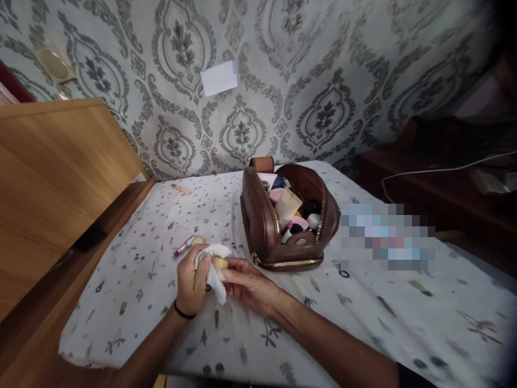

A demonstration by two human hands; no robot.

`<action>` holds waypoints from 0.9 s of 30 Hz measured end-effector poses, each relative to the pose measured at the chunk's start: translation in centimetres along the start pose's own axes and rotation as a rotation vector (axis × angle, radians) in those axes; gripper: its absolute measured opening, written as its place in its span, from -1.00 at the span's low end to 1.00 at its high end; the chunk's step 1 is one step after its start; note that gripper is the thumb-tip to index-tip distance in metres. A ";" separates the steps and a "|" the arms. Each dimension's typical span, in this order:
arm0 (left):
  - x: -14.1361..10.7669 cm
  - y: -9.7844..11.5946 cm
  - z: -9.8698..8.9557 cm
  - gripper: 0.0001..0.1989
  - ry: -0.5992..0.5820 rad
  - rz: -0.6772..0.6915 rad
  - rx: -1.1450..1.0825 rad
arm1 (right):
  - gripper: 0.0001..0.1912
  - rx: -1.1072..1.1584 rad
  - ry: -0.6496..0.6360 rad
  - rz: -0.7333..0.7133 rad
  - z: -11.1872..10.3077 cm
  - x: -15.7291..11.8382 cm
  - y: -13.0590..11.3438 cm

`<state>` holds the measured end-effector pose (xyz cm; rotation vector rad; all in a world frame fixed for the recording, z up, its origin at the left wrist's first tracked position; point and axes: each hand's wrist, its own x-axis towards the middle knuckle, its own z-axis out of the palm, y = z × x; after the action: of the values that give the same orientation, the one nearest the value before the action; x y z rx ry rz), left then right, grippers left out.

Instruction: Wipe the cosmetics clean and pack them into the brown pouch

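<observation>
My left hand [193,277] is closed on a crumpled white tissue [216,280], which wraps partly round a small yellow item [219,262]. From the other side, my right hand [252,285] pinches that same item between thumb and fingers. Just beyond my left hand, a clear tube with a dark pink end [184,247] lies on the patterned white cloth [153,269], beside a small pale yellow round thing [197,240]. An open brown toiletry bag [258,226] full of cosmetics stands to the right of my hands.
A small wooden-coloured stick [181,188] lies at the back left of the cloth. Behind the bag is a brown cylindrical object [262,164]. A wooden cabinet [52,178] borders the left side. A blurred-out patch covers something right of the bag.
</observation>
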<state>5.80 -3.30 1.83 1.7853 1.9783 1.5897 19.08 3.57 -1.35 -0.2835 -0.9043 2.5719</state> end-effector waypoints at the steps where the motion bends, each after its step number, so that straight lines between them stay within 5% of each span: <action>1: 0.1 0.0 0.0 -0.68 0.025 -0.042 0.000 | -0.54 0.006 0.002 0.001 0.0 0.0 0.0; 7: 0.4 -0.4 -0.1 -0.72 0.086 -0.073 -0.005 | -0.50 0.067 0.012 -0.015 0.1 0.1 0.0; 15: -1.3 -0.4 0.4 -0.52 -0.126 0.406 0.227 | -0.55 0.074 0.083 -0.086 -0.2 0.3 0.1; 22: -0.6 0.1 -0.3 -0.70 -0.182 0.440 0.192 | -0.63 0.053 0.055 -0.097 0.0 0.3 0.3; 27: -0.2 1.2 -0.7 -0.81 -0.119 0.445 0.124 | -0.60 0.049 0.026 -0.086 0.1 0.3 0.4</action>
<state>6.34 -4.12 2.83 2.4414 1.7462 1.4327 18.66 3.32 -1.55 -0.2575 -0.8248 2.5021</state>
